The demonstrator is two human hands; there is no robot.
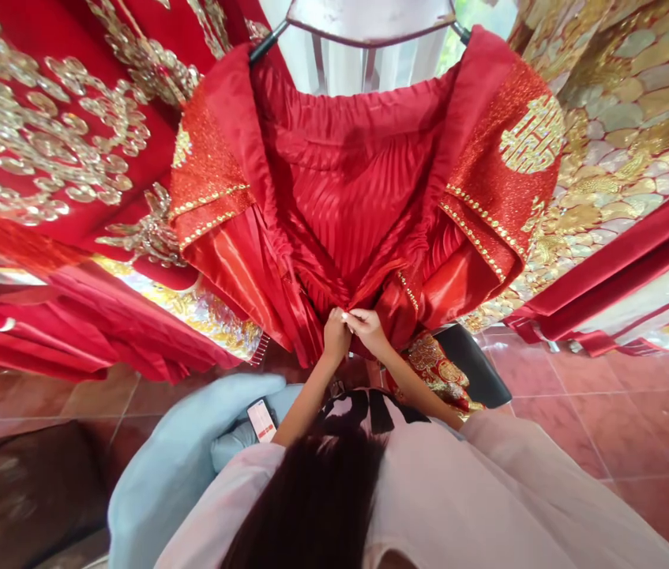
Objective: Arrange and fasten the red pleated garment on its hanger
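Red garment (363,205): it is hanging straight ahead of me, spreading from far to near, its lower part disappearing behind my hands.
Left hand (337,336): I am curling its fingers and pinching the cloth at the point of the garment's V-shaped front.
Right hand (370,328): I am pinching the same spot, fingertips meeting the left ones; what detail lies between them, I cannot tell.
Hanger (266,43): it is holding the shoulders, its upper part running out of view.
Gold emblems: the right one (532,134) is showing fully; the left one is turning away, mostly hidden.
Neighbouring clothes: beaded red cloth (73,118) on the left and gold-scaled cloth (654,103) on the right are both running past the edges.
Patterned cloth (437,367): it is lying partly behind my right forearm.
Phone (261,420): it is showing unreadable writing, near left.
Dark hair (316,498): it is covering part of my clothing.
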